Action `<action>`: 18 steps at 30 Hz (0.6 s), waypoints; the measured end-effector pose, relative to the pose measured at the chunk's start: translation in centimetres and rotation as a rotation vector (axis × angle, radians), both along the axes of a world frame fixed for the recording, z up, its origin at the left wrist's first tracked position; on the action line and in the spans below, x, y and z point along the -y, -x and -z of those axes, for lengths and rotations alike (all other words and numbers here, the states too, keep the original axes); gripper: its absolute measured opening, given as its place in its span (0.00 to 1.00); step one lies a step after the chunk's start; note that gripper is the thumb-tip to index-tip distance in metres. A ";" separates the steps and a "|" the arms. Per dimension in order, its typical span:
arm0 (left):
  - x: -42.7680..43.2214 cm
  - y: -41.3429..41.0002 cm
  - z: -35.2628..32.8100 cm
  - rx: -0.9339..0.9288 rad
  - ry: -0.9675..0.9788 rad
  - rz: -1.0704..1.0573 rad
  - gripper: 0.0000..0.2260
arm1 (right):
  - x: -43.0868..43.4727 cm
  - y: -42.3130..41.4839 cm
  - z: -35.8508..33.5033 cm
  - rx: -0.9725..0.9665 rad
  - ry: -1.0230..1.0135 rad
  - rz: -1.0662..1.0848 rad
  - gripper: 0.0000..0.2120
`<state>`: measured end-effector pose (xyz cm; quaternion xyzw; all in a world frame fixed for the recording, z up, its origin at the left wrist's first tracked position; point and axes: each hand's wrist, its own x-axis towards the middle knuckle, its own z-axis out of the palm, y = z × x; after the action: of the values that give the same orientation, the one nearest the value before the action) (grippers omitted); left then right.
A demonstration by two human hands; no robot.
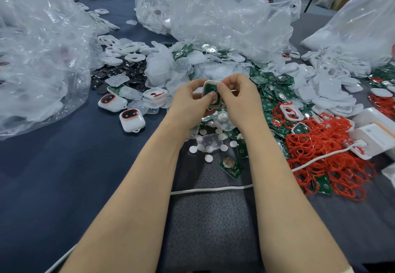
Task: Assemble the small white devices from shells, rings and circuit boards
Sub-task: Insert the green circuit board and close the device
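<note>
My left hand (190,101) and my right hand (239,97) together hold a small white shell (210,85) above the table's middle. A green circuit board (211,90) sits inside the shell. My left thumb presses on the board, and my right fingertips pinch the shell's right edge. Two finished white devices (131,120) with red-ringed dark windows lie to the left. Red rings (327,155) are heaped at the right. Loose green circuit boards (273,93) and white shells (329,95) are piled behind and to the right of my hands.
Large clear plastic bags (42,54) stand at the left, centre back and right. Dark round discs (119,71) lie at the left. Small white discs (208,158) and a lone board (230,167) lie near my forearms. A white cable (211,189) runs to a white box (376,136).
</note>
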<state>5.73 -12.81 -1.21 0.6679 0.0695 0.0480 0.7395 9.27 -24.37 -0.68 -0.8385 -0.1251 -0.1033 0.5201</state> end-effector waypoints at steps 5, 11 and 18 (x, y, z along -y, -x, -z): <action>-0.2 0.1 -0.1 0.016 -0.023 0.018 0.10 | -0.1 -0.1 0.1 0.009 0.025 0.006 0.03; 0.0 0.1 0.0 -0.007 -0.027 0.036 0.10 | -0.2 -0.1 0.2 -0.008 0.010 0.024 0.02; -0.9 0.1 -0.8 -0.034 0.119 -0.098 0.17 | 0.7 -0.1 -0.3 -0.008 -0.049 0.071 0.02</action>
<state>5.60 -11.95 -0.43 0.6194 0.1174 0.0683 0.7732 9.40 -25.07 -0.33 -0.8300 -0.0903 -0.1213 0.5368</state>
